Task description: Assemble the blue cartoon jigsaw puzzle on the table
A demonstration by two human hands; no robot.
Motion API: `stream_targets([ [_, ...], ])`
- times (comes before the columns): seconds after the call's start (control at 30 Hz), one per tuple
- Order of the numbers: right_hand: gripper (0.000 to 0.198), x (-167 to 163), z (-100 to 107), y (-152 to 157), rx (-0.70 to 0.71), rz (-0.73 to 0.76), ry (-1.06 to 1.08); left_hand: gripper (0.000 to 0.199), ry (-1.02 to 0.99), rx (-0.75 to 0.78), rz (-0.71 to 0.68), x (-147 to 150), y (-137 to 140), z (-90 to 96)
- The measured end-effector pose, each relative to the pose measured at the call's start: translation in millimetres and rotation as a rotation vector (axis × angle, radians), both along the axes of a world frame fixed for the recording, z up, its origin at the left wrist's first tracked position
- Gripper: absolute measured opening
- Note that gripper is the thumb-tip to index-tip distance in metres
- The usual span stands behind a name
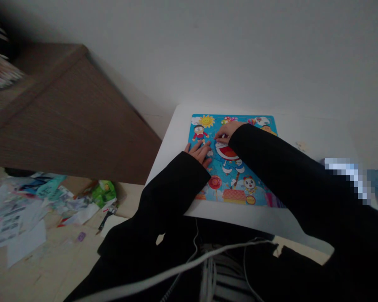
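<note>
A blue jigsaw puzzle (220, 167) with cartoon figures, a sun and a red lollipop lies flat on a small white table. My left hand (200, 152) rests on its left part, fingers spread and holding nothing. Over the upper middle, my right hand (227, 131) has its fingers bent and drawn together, tips down at the puzzle's surface beside the blue-and-white figure's head. Whatever sits between those fingertips is hidden. To the right of the puzzle, some small pale pieces (302, 146) lie on the table, partly beyond my right sleeve.
The white table (166, 155) stands against a pale wall. A brown wooden cabinet (82, 117) rises on the left, with a stack of papers (1, 71) on it. Papers and bags (50, 197) litter the floor. A white cord (176, 270) crosses before my body.
</note>
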State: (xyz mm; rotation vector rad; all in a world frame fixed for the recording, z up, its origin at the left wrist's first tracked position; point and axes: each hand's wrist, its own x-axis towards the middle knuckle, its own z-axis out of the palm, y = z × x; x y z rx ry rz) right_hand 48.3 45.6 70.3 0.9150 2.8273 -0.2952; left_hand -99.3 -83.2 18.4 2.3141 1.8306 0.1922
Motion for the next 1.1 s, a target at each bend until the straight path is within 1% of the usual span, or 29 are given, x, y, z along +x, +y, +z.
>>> stream_targets([
  [0.1, 0.025, 23.0, 11.9, -11.1, 0.031, -0.060, 0.077, 0.037, 0.013, -0.004, -0.006, 0.1, -0.4, 0.3],
  [0.2, 0.024, 44.7, 13.0, -30.2, -0.011, -0.048, 0.049, 0.036, 0.035, 0.010, 0.002, 1.8, -0.9, 0.1],
  [0.3, 0.025, 60.3, 0.7, -47.6, -0.063, 0.004, 0.040, 0.034, 0.045, 0.009, 0.011, 3.3, -1.2, -0.2],
  [0.37, 0.027, 67.7, -9.5, -54.9, -0.047, 0.030, 0.073, 0.034, 0.043, 0.001, 0.017, 3.5, -1.1, -0.2],
  [0.47, 0.034, 75.0, -20.3, -61.8, 0.001, 0.070, 0.182, 0.036, 0.021, -0.017, 0.029, 2.7, -1.0, 0.2],
  [0.53, 0.037, 77.7, -24.3, -67.3, -0.005, 0.109, 0.259, 0.038, -0.001, -0.024, 0.038, 1.9, -0.9, 0.8],
  [0.6, 0.036, 79.3, -26.9, -75.7, -0.016, 0.111, 0.319, 0.040, -0.023, -0.025, 0.038, 1.3, -0.9, 1.4],
  [0.7, 0.035, 80.9, -30.4, -93.2, -0.015, 0.065, 0.359, 0.041, -0.049, -0.017, 0.026, 0.5, -1.2, 1.8],
  [0.77, 0.039, 81.5, -32.9, -105.5, -0.004, 0.029, 0.357, 0.042, -0.064, -0.006, 0.026, -0.1, -1.7, 1.7],
  [0.87, 0.044, 80.8, -37.6, -120.8, 0.051, -0.028, 0.380, 0.041, -0.077, 0.025, 0.027, -1.9, -3.2, 2.1],
  [0.97, 0.036, 78.5, -43.2, -130.1, 0.086, -0.074, 0.407, 0.043, -0.094, 0.079, 0.029, -5.8, -6.0, 4.8],
  [1.03, 0.029, 76.8, -45.8, -133.0, 0.067, -0.123, 0.416, 0.044, -0.116, 0.119, 0.034, -9.6, -9.0, 8.1],
  [1.1, 0.027, 74.5, -46.3, -133.2, 0.022, -0.173, 0.444, 0.042, -0.135, 0.152, 0.041, -13.7, -12.8, 12.1],
])
